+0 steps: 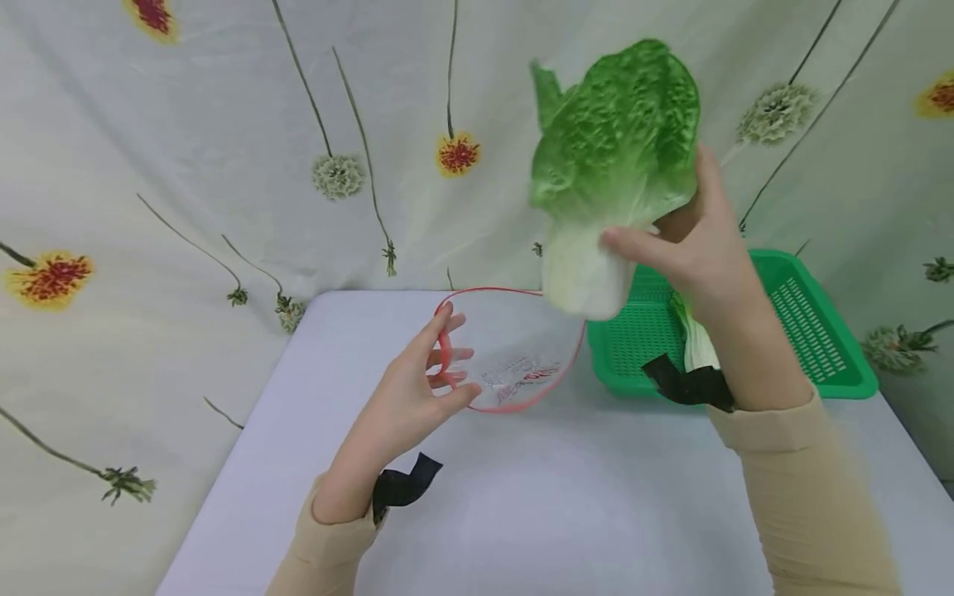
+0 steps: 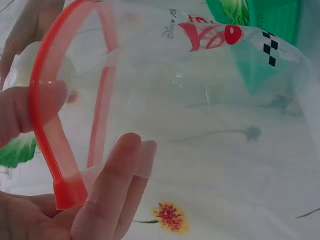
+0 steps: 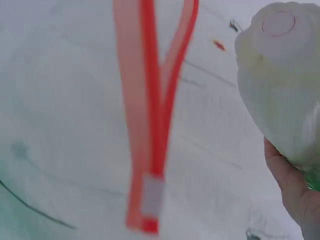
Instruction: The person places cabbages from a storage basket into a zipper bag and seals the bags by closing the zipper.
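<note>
A napa cabbage (image 1: 619, 157) with green leaves and a pale base is up above the table, base down. My right hand (image 1: 711, 257) grips its right side, thumb across the white stalk. To the left, my left hand (image 1: 406, 406) holds a clear plastic bag (image 1: 514, 335) at its red-edged mouth, thumb and fingers spread. The mouth gapes in a wide loop, and the left wrist view shows red print on the film (image 2: 210, 37). In the right wrist view the cabbage's round cut base (image 3: 279, 23) stands beside the bag's red edge (image 3: 152, 100).
A green plastic basket (image 1: 845, 348) stands at the table's back right, behind the right forearm. Inside lies a vegetable with white stalks (image 1: 698, 343), partly hidden by the wrist. A flower-print cloth (image 1: 224, 124) hangs behind the white table (image 1: 566, 513).
</note>
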Available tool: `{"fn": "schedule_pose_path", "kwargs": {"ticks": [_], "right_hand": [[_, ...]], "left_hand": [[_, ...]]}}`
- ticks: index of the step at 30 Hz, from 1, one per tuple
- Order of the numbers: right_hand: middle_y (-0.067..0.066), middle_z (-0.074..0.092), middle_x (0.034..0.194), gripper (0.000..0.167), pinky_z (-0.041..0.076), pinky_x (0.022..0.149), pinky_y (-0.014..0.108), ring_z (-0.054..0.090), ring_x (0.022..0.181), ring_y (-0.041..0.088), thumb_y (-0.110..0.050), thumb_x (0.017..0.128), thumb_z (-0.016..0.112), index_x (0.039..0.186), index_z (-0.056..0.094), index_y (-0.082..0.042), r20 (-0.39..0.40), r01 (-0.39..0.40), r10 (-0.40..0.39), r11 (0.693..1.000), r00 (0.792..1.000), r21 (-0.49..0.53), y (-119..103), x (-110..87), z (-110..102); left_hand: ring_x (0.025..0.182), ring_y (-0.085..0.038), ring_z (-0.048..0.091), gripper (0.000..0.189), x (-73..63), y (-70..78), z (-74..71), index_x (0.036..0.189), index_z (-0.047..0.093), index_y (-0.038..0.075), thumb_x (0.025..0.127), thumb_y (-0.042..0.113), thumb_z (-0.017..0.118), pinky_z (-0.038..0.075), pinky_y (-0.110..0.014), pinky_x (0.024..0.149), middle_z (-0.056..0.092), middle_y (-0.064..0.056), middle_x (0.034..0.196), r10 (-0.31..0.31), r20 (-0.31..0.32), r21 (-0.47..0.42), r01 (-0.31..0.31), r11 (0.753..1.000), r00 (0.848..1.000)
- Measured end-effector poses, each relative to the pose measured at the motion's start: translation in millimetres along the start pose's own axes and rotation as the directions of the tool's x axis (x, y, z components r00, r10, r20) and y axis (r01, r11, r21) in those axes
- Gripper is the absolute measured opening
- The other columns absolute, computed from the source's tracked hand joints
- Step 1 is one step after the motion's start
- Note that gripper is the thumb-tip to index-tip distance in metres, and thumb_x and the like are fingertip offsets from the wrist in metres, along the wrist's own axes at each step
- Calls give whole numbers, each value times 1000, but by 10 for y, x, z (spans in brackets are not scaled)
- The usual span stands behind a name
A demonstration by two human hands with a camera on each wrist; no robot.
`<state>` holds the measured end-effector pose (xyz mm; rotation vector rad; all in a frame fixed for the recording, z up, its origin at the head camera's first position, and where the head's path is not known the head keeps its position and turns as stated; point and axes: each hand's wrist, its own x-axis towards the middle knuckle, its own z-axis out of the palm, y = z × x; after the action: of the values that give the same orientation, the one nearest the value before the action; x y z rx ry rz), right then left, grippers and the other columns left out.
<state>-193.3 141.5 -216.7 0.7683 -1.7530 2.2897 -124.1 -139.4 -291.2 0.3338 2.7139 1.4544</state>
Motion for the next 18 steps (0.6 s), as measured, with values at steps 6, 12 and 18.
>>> {"fn": "schedule_pose_path", "kwargs": {"ticks": [6, 12, 18], "right_hand": [[9, 42, 146, 96, 56, 90, 36, 57, 118, 24, 14, 74, 75, 153, 27, -10, 340, 72, -11, 983, 940, -168, 305, -138, 401], [4, 53, 141, 77, 51, 91, 34, 59, 109, 15, -6, 77, 80, 144, 42, -8, 583, 286, 78, 814, 809, -506, 536, -234, 461], [-2, 61, 130, 66, 50, 69, 25, 55, 86, 10, 3, 79, 71, 139, 53, -16, 658, 358, 203, 706, 725, -612, 591, -223, 394]], "left_hand": [[115, -21, 63, 77, -49, 34, 8, 152, 33, 16, 86, 6, 72, 54, -37, 95, 48, 0, 146, 7, 53, -41, -5, 999, 999], [106, -26, 58, 52, -99, -49, -82, 132, 51, 1, 85, 2, 72, 52, -39, 88, 59, -16, 123, 112, 48, -19, -112, 994, 992], [101, -24, 57, 71, -73, -116, -167, 148, 37, 10, 85, -3, 65, 51, -35, 78, 55, -14, 129, -3, 24, 48, 2, 999, 1000]]}}
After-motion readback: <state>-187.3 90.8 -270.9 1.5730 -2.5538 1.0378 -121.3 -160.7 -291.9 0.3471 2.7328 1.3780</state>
